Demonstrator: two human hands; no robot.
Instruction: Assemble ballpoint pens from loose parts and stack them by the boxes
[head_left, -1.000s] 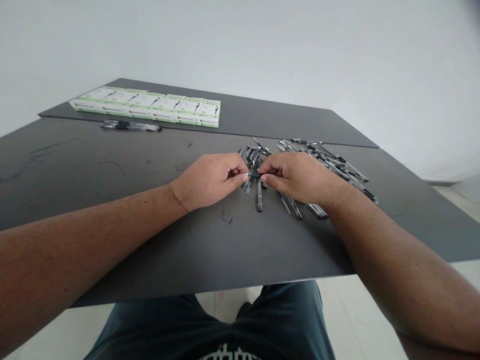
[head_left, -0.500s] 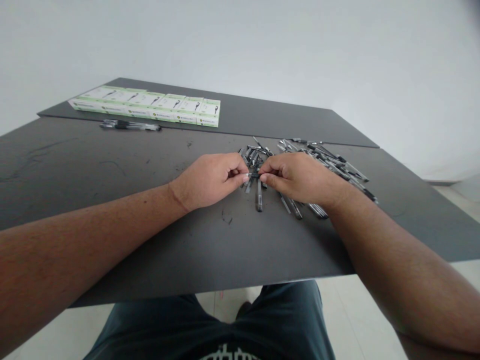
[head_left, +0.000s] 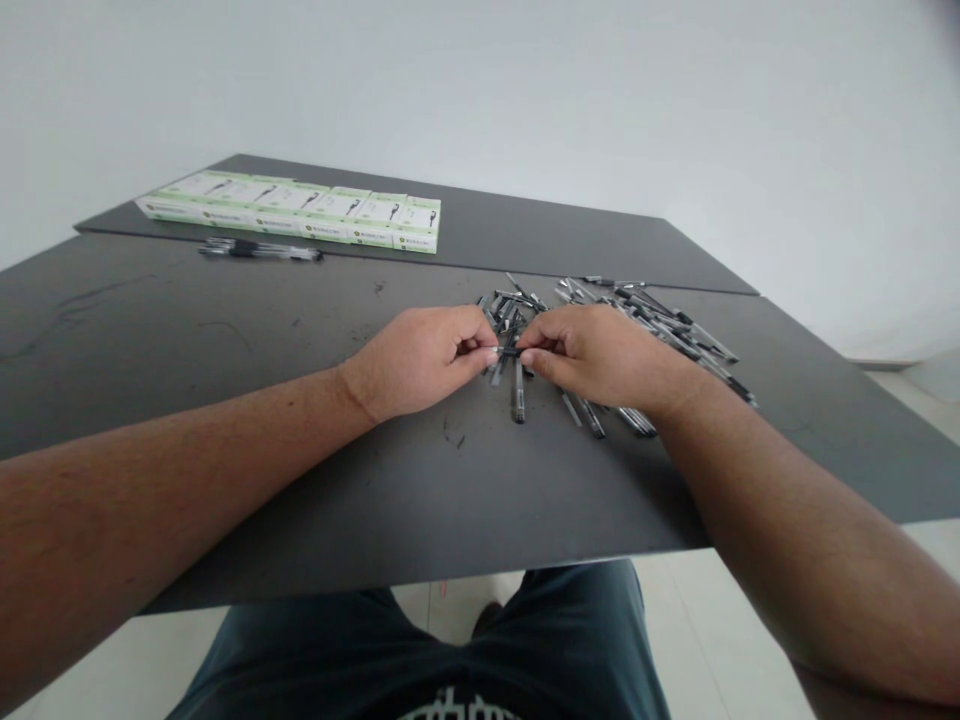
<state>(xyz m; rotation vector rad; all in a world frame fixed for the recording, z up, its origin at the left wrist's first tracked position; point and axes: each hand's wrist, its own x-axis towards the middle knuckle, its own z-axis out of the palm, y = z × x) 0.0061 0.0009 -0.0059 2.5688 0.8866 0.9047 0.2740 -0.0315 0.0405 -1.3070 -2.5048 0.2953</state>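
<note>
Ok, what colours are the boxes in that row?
The boxes are mainly white and green, best seen in the head view.

Row of white-and-green rectangular cardboard boxes (head_left: 289, 213), beyond the left hand (head_left: 424, 362): a line of dark print (head_left: 322, 231) with small round emblems (head_left: 308, 229) on the fronts, too small to read.
Box tops: black pen pictures (head_left: 394, 211); no words legible.
Dark cloth garment (head_left: 457, 675), between the forearms, nearer the body than either hand: what looks like white block lettering (head_left: 450, 708), cut off by the lower edge, unreadable.
</note>
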